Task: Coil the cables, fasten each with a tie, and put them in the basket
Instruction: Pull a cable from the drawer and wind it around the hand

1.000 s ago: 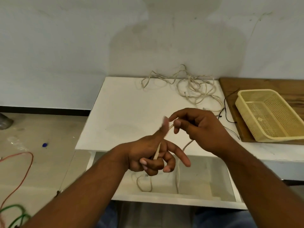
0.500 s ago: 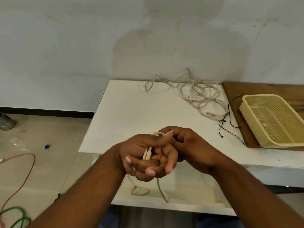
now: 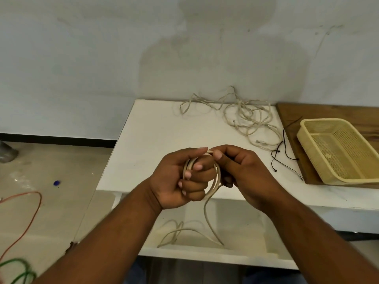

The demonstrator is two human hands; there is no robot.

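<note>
A beige cable (image 3: 207,214) is partly wound into small loops around the fingers of my left hand (image 3: 182,179), which is closed on the coil. My right hand (image 3: 238,171) pinches the top of the same loops beside my left thumb. The cable's loose tail hangs down onto the lower shelf (image 3: 235,251). A tangle of several more beige cables (image 3: 246,117) lies at the back of the white table (image 3: 155,140). Thin black ties (image 3: 285,152) lie at the table's right side. The yellow mesh basket (image 3: 307,138) sits empty at the right on a wooden board (image 3: 291,115).
The wall stands right behind the table. Red (image 3: 30,218) and green (image 3: 18,269) cables lie on the floor at the lower left, with a small blue cap (image 3: 57,183) farther out. My legs are under the table's front edge.
My hands came together from apart, and the cable went from a single strand between them to loops wound around my left fingers. The tail now hangs lower onto the shelf.
</note>
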